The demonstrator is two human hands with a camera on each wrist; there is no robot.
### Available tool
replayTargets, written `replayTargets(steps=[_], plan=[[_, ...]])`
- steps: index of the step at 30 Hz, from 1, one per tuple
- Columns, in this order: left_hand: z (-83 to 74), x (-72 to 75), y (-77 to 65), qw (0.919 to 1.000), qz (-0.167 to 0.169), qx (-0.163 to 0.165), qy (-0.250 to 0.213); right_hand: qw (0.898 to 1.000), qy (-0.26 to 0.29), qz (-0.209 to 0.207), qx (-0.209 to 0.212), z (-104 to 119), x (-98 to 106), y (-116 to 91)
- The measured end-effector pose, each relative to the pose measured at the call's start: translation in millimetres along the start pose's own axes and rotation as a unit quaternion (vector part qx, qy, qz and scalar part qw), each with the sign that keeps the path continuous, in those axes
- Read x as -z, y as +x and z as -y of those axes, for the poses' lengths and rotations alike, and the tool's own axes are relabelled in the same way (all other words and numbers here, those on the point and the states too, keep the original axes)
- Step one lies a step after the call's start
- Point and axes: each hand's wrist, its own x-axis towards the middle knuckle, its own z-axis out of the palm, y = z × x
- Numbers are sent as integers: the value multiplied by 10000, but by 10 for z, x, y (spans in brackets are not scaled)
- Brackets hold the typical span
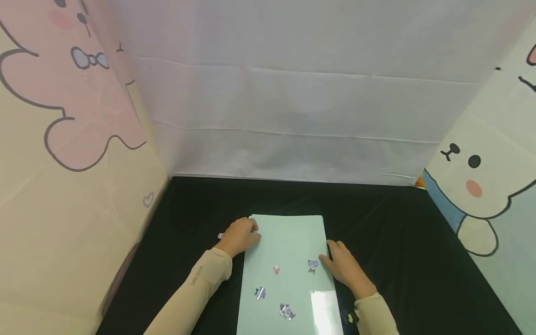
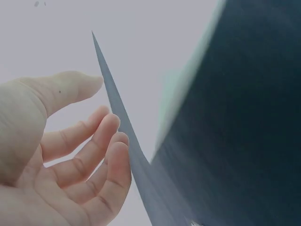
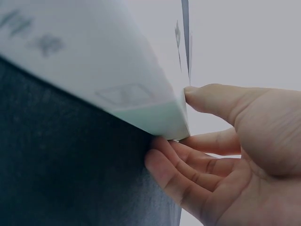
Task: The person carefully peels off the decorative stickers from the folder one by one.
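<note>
A pale green rectangular sheet [image 1: 284,239] lies lengthwise in front of me, with several small shiny purple pieces [image 1: 287,311] and a small pink piece [image 1: 276,269] on it. At its upper left edge is my left hand [image 1: 239,236], thumb reaching over the sheet. The left wrist view shows a gap between that hand's thumb and its loosely bent fingers [image 2: 96,155]. My right hand [image 1: 344,265] grips the right edge, thumb above and fingers below in the right wrist view. One purple piece [image 1: 312,263] sits just left of the right thumb.
Black cloth [image 1: 389,242] covers the table. Beside the left hand lies another purple piece [image 1: 221,236]. A small yellow-green item [image 1: 350,318] shows near the right sleeve. Pale curtains [image 1: 293,102] with cartoon animals at the sides enclose the table. Glare whitens the sheet's lower right.
</note>
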Motion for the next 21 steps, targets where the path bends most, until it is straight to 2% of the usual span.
replayTargets(steps=[4, 9, 15, 21], plan=[[-276, -140, 103, 9992, 181, -329, 131, 10000, 31, -10, -34, -6, -4, 13], [-520, -329, 163, 9961, 378, -685, 409, 9999, 108, -1, -37, -12, -15, 16], [-770, -548, 140, 9893, 500, -1125, 787, 9999, 120, -17, -26, -29, -15, 11], [-983, -734, 83, 9777, 798, -1530, 1195, 9999, 83, -52, 91, -58, -13, 26]])
